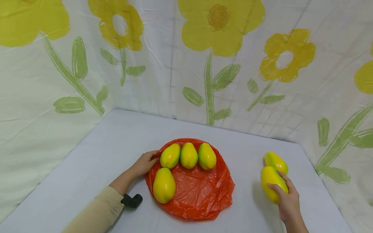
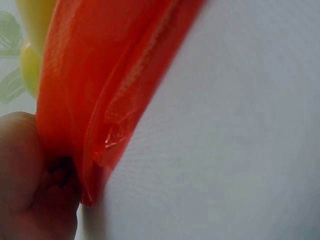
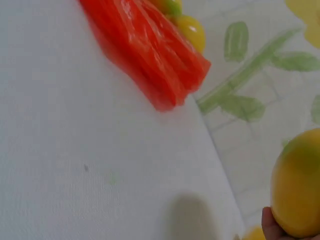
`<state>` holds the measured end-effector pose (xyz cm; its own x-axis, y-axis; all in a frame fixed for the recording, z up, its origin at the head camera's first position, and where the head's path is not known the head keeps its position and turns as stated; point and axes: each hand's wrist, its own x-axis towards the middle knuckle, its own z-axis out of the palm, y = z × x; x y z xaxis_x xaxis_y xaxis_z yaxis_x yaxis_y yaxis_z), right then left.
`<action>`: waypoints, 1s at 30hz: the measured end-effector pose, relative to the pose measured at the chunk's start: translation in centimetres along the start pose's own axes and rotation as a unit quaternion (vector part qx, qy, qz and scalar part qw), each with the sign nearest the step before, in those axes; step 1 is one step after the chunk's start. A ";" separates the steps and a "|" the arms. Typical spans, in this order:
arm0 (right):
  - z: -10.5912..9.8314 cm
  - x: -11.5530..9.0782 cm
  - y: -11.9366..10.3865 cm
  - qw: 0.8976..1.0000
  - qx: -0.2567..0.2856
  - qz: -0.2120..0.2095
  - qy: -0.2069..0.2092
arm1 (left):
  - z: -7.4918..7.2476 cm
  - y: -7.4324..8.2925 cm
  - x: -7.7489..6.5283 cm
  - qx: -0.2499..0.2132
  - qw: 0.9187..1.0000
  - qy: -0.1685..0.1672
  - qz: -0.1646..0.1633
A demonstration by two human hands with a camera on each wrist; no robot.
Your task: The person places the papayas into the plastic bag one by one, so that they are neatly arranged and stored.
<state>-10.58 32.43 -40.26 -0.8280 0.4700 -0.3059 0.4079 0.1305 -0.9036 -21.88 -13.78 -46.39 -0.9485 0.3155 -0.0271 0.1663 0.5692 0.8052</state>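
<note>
On the table, a red plastic bag [image 1: 198,191] is spread in a rough round with a raised rim. Three yellow-green papayas [image 1: 189,156] lie in a row at its far side, and another papaya [image 1: 164,186] lies at its near left. My left hand [image 1: 145,162] grips the bag's left rim; the left wrist view shows the curled fingers against the red plastic [image 2: 95,90]. Off to the right, my right hand [image 1: 287,197] holds a papaya [image 1: 271,183], thumb on the near side, with its shadow on the table. Just beyond it lies one more papaya [image 1: 278,162].
The table [image 1: 116,136] has a pale cover. A curtain [image 1: 157,84] with yellow flowers hangs along its back and sides. A small black device [image 1: 132,201] sits by the left wrist, below the beige sleeve [image 1: 99,207].
</note>
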 end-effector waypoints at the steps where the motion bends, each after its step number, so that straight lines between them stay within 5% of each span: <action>1: 0.3 -0.2 -0.1 1.000 0.018 -0.002 -0.016 | 0.0 0.0 0.0 0.002 1.000 0.001 0.002; 7: 2.1 -1.4 -1.0 0.993 0.082 -0.017 -0.084 | 0.0 0.0 0.0 0.006 1.000 0.000 0.002; 30: 12.9 -5.9 -4.1 0.968 0.185 -0.028 -0.168 | 0.1 0.2 0.0 0.013 1.000 0.000 -0.006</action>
<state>-12.35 17.87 -38.63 -0.9488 0.1531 -0.2764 0.2435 -0.2031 -0.9484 -21.85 -13.60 -46.31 -0.9505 0.3087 -0.0365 0.1620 0.5922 0.7893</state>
